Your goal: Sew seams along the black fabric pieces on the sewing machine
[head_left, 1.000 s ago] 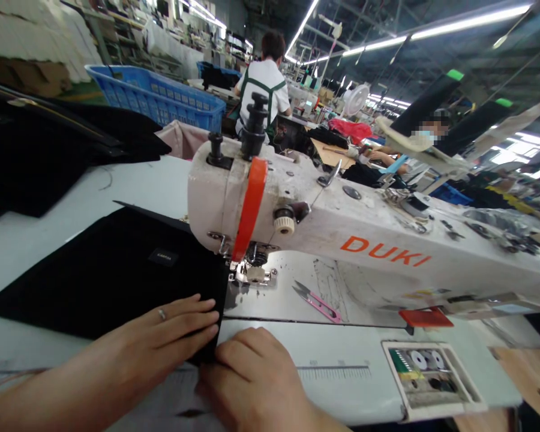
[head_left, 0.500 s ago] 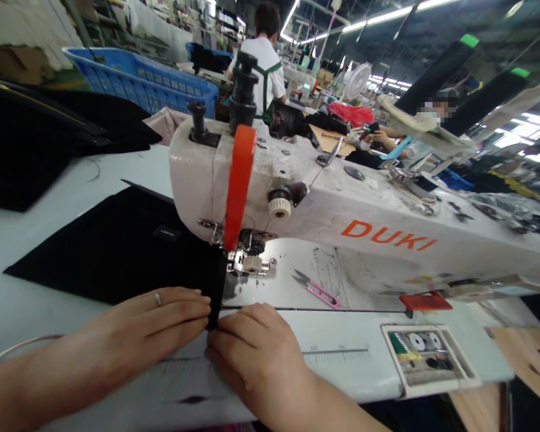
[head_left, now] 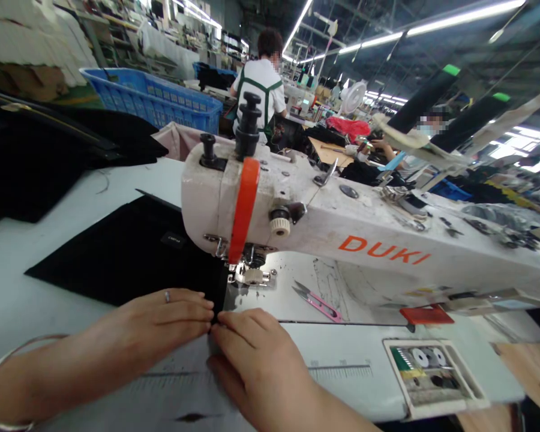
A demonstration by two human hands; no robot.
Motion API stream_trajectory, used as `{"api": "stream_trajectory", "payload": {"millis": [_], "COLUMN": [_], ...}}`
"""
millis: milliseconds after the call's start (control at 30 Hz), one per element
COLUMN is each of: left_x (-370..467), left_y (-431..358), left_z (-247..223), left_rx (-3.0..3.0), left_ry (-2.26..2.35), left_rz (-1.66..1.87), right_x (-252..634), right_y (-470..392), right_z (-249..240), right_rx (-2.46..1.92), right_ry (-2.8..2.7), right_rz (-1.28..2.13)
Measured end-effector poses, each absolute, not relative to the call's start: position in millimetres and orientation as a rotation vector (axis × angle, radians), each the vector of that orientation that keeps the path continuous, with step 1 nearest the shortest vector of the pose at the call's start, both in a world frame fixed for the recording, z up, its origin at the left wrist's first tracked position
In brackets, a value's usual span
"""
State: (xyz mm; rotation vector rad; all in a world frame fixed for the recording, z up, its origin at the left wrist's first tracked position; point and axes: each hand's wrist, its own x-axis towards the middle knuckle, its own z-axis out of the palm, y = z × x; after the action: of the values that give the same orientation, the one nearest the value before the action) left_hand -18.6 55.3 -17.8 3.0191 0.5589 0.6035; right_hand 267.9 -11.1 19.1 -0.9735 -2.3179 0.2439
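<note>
A black fabric piece (head_left: 117, 252) with a small dark label (head_left: 173, 240) lies on the sewing table, its right edge running along the presser foot (head_left: 252, 276) of a white sewing machine (head_left: 315, 222). My left hand (head_left: 171, 318), with a ring on one finger, rests flat on the near part of the cloth, fingers stretched out and together. Close beside it, my right hand (head_left: 256, 348) has its fingers curled at the near corner of that fabric, pinching it. The right fingertips nearly touch the left ones. An orange guard (head_left: 244, 210) partly hides the needle area.
Pink-handled thread snips (head_left: 317, 302) lie on the machine bed. A bobbin tray (head_left: 434, 375) is set into the table at right. More black fabric (head_left: 31, 162) is piled at left, before a blue basket (head_left: 153, 99). A person (head_left: 263, 84) works beyond.
The camera view has tilted up slightly, so the machine sits lower in the picture. The fabric and both hands have shifted a little forward along the presser foot.
</note>
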Motion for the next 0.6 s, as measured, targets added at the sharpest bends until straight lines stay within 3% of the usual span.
{"api": "stream_trajectory", "payload": {"millis": [167, 600], "left_x": [-8.4, 8.0], "left_y": [79.3, 118.7], "left_z": [-16.6, 19.8], "left_rx": [3.040, 2.925], "left_ry": [0.512, 0.674], "left_rz": [0.778, 0.633], "right_x": [268.3, 264.5], "right_y": [7.2, 37.3], "right_z": [24.9, 24.3], "right_rx": [-1.073, -1.354], "right_ry": [-2.460, -2.487], "right_rz": [0.210, 0.205]}}
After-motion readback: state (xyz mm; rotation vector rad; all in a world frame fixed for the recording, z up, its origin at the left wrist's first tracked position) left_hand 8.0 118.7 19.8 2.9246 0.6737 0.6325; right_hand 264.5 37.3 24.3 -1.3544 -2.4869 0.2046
